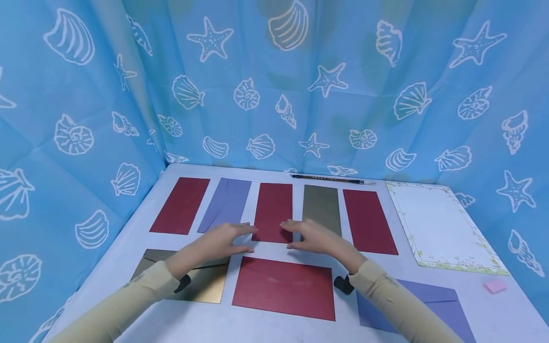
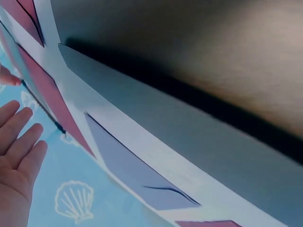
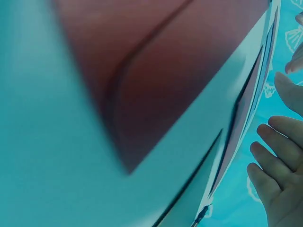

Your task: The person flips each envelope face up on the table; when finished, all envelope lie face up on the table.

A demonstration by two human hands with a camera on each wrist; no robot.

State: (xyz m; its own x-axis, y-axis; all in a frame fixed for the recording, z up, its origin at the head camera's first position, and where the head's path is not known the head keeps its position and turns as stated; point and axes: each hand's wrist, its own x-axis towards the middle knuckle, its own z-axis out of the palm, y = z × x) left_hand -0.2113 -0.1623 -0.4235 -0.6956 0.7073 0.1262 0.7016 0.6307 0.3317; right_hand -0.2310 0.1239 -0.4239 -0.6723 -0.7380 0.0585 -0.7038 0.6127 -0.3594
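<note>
You worked at a pale white desk [image 1: 141, 209] hemmed in at the back and both sides by a blue cloth backdrop printed with white shells and starfish [image 1: 274, 85]. Your left hand [image 1: 218, 242] and right hand [image 1: 313, 237] hovered side by side, fingers straight and spread, gripping nothing, over the near end of the middle dark red paper envelope [image 1: 273, 206] in the far row. That row ran along the back edge: another red envelope [image 1: 180, 205], a lavender envelope [image 1: 226, 203], the middle red one, an olive-gold envelope [image 1: 321, 207] and a third red envelope [image 1: 368, 219]. Nearer the front edge lay a gold open-flapped envelope [image 1: 206, 285], a wide red envelope [image 1: 284, 287] and a lavender open envelope [image 1: 433, 305]. A sheet of white letter paper with a leafy green border [image 1: 442, 226] filled the back right corner, a thin dark brush pen [image 1: 332, 179] lay by the back edge, and a small pink sticky note [image 1: 495, 286] sat near the right edge.
</note>
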